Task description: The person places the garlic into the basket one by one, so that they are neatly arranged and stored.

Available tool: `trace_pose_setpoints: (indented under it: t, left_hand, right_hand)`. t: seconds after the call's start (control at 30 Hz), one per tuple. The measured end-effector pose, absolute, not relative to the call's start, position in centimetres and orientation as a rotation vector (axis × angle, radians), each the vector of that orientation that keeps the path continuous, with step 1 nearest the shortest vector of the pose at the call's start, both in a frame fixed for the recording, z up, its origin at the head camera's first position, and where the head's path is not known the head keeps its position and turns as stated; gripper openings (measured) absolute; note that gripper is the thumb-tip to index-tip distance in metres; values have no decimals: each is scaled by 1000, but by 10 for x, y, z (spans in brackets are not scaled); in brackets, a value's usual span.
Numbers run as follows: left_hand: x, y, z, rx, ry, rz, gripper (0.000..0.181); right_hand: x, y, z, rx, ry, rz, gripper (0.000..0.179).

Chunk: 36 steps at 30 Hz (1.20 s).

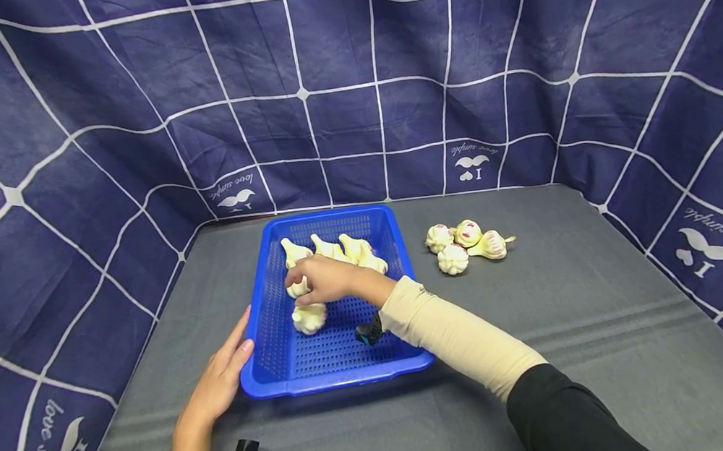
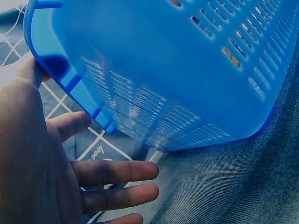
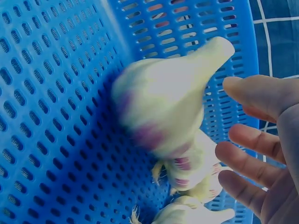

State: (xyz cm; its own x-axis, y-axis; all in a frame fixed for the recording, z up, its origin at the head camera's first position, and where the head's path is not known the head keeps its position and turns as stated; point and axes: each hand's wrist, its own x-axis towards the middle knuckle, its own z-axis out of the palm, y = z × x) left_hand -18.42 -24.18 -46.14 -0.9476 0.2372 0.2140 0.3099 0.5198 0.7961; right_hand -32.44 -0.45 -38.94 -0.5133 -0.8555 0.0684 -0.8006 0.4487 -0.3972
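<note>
Right wrist view shows a garlic bulb point(image 3: 159, 105) just beside the right grip point(image 3: 279, 179).

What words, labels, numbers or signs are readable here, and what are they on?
"love simple": printed several times on the blue cloth, with a mustache sign.
"I": same cloth, beside a heart.
"love": the cloth again, left wrist view.
Marks cut off at the cloth's top edge: unreadable.
Basket and garlic: no readable text.

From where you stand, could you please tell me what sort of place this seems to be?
It looks like a makeshift work area, probably indoors: blue curtains hang on three sides, and a basket holding garlic bulbs sits on grey cloth.
</note>
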Motion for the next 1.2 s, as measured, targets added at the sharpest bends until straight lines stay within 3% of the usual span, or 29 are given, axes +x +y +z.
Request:
trace_pose_setpoints:
  t: [0.2, 0.4, 0.6, 0.8, 1.0, 1.2]
  left_hand:
    - [-185, -242, -462, -494, -2654, -1437, 55]
    - [-185, -241, -462, -485, -2666, -1435, 55]
    - [-185, -241, -462, -492, -2659, -1454, 55]
    - [-185, -242, -463, -492, -2650, -1431, 55]
    - [-184, -242, -462, -504, -2634, -1423, 54]
    - [-184, -242, -461, -485, -2657, -1431, 55]
  right_hand:
    - [-324, -3, -388, -1424, 2503, -533, 43]
    - [-325, 4, -383, -1276, 2611, -392, 35]
    - [-327, 9, -380, -1134, 2642, -267, 52]
    - [-323, 6, -384, -984, 2541, -143, 54]
    - [-324, 2, -394, -998, 2578, -96, 48]
    - [-324, 0, -395, -1075, 2555, -172, 54]
